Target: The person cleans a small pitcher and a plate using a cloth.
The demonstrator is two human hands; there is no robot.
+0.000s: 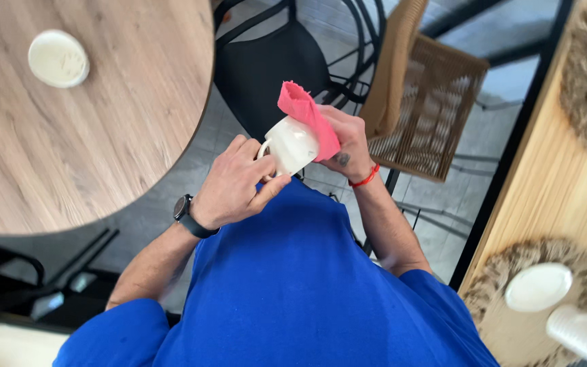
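Observation:
A white mug [291, 145] is held in front of my blue shirt. My left hand [236, 183], with a black watch on the wrist, grips the mug by its handle side. My right hand [349, 144], with a red cord on the wrist, presses a pink cloth [306, 112] over the mug's rim and side. The cloth's free corner sticks up above the mug. The mug's inside is hidden by the cloth.
A round wooden table [96, 143] at left carries a white saucer [58, 58]. A black chair [273, 64] and a wicker chair [429, 102] stand beyond my hands. At right, a wooden counter [552, 197] holds woven mats, a white saucer [538, 287] and a white cup [582, 333].

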